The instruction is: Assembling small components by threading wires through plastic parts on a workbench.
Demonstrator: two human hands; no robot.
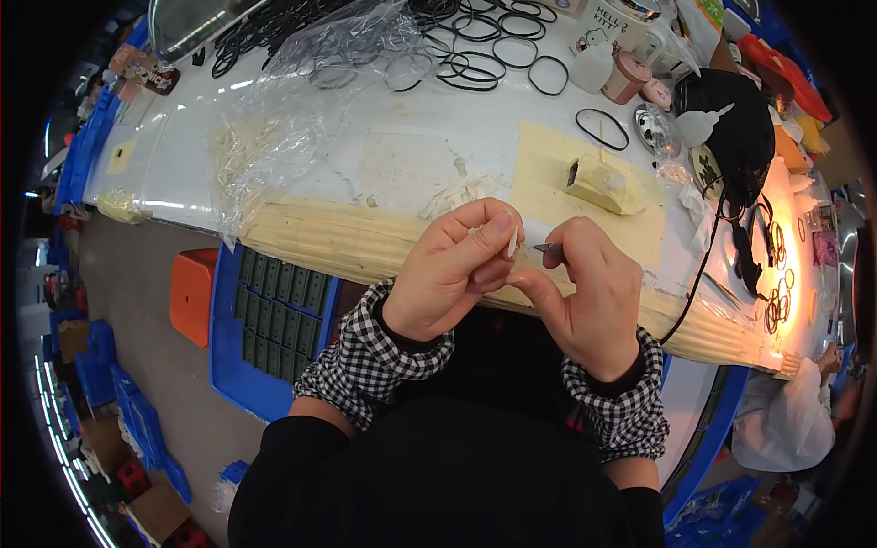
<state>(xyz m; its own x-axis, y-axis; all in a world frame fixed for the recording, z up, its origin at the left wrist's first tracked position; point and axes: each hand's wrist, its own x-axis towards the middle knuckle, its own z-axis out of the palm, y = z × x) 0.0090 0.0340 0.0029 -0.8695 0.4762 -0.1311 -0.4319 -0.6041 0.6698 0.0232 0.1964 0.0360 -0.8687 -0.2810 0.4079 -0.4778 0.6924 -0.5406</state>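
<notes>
My left hand (452,269) pinches a small white part (512,242) between thumb and fingertips, just over the taped front edge of the white workbench (311,155). My right hand (589,297) grips a thin metal tool (551,247) whose tip points left and nearly touches the white part. Both hands meet in front of my chest, wrists in black-and-white checked cuffs. A small cream block fixture (598,181) sits on a cream tape patch just beyond the hands.
Several black rubber rings (498,50) lie at the back of the bench beside a crumpled clear plastic bag (301,100). Cups, a white squeeze bottle (702,125) and a black cloth crowd the right. A blue bin of dark parts (269,315) and an orange box (194,292) stand below left.
</notes>
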